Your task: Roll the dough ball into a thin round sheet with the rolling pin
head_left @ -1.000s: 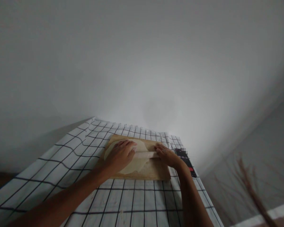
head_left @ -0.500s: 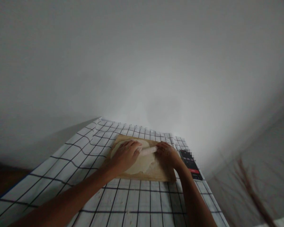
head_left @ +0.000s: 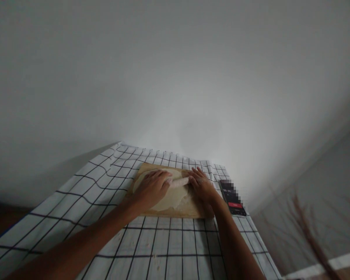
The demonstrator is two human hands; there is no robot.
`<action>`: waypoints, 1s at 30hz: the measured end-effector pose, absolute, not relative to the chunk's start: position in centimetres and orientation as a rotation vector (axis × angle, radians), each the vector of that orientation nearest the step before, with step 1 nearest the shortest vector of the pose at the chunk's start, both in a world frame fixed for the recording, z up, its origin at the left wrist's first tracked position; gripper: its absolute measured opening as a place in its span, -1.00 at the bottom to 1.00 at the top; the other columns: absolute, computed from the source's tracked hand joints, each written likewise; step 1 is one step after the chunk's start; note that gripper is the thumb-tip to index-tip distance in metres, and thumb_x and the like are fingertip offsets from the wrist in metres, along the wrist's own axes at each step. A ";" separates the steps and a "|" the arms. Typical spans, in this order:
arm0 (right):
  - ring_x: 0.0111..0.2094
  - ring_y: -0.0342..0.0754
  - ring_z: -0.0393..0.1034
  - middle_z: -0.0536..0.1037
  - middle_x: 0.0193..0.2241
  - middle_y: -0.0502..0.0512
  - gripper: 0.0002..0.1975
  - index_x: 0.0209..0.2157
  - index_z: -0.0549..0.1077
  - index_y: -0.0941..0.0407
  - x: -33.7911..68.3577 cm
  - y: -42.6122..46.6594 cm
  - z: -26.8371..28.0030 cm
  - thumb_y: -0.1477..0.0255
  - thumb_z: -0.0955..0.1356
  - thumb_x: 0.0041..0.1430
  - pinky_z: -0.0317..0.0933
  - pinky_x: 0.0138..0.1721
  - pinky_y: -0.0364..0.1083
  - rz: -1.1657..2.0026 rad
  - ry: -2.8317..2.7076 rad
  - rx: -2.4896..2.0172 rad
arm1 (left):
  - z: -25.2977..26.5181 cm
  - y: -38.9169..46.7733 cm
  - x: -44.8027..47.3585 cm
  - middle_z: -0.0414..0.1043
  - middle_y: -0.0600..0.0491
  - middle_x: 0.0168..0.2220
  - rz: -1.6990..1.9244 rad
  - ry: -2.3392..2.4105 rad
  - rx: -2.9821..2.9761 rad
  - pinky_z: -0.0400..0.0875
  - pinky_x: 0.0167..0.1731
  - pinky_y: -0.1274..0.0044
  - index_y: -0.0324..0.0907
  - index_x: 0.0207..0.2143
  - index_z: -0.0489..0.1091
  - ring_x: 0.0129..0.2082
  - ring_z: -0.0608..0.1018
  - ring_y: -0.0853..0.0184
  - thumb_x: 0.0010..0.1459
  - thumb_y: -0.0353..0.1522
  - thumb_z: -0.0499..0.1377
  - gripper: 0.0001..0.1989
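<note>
A flour-dusted rolling pin (head_left: pixel 179 182) lies across a wide, thin sheet of dough (head_left: pixel 170 201) on a wooden board (head_left: pixel 198 212). My left hand (head_left: pixel 155 183) is closed over the pin's left end, above the dough, and hides that end. At the other end, my right hand (head_left: pixel 202 184) bears on the pin with its thumb side, its fingers stretched forward over the board's right part. The dough reaches close to the board's left edge, partly hidden under my left hand.
A white cloth with dark grid lines (head_left: pixel 160 243) covers the table, with a few crumbs near the front. To the right of the board lies a phone (head_left: pixel 231 198) showing a timer. A pale wall (head_left: pixel 163 97) rises behind; thin branches (head_left: pixel 309 229) stand at lower right.
My right hand's fingers have straightened and spread forward from a more curled hold on the pin. My left hand stays over the pin's left end. The view has shifted slightly.
</note>
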State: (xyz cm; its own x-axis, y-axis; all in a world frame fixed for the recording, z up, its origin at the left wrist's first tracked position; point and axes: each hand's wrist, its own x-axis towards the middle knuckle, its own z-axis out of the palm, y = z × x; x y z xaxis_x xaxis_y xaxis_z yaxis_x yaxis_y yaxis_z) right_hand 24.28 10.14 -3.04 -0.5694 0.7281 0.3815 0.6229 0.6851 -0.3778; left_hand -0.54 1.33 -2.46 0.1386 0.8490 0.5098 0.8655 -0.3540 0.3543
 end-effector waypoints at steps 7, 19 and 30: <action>0.35 0.02 0.13 0.44 0.22 0.13 -0.59 0.18 0.44 0.05 25.0 10.3 -2.7 0.34 0.13 0.48 -0.04 0.39 0.19 0.232 -2.523 -0.864 | -2.6 1.4 -0.7 0.53 -0.04 0.04 -1.003 -1.765 -2.358 0.25 0.21 0.28 -0.17 0.02 0.47 0.11 0.48 0.17 0.36 -0.32 -0.02 -0.67; 0.18 0.06 0.31 0.56 0.03 0.20 -0.59 -0.04 0.55 0.10 23.0 9.8 -3.1 0.30 0.13 0.47 0.11 0.30 0.12 0.151 -2.331 -0.972 | -2.7 1.2 -0.4 0.53 -0.03 0.04 -0.993 -1.779 -2.370 0.27 0.21 0.26 -0.15 0.00 0.47 0.11 0.47 0.17 0.36 -0.29 -0.02 -0.67; 0.31 0.09 0.17 0.41 0.22 0.19 -0.59 0.08 0.51 0.06 22.5 9.9 -3.0 0.18 0.21 0.41 0.10 0.30 0.15 0.367 -2.240 -0.947 | -2.6 1.4 -0.9 0.53 -0.06 0.09 -1.082 -1.789 -2.383 0.32 0.22 0.29 -0.17 0.01 0.53 0.12 0.50 0.16 0.21 -0.35 0.19 -0.68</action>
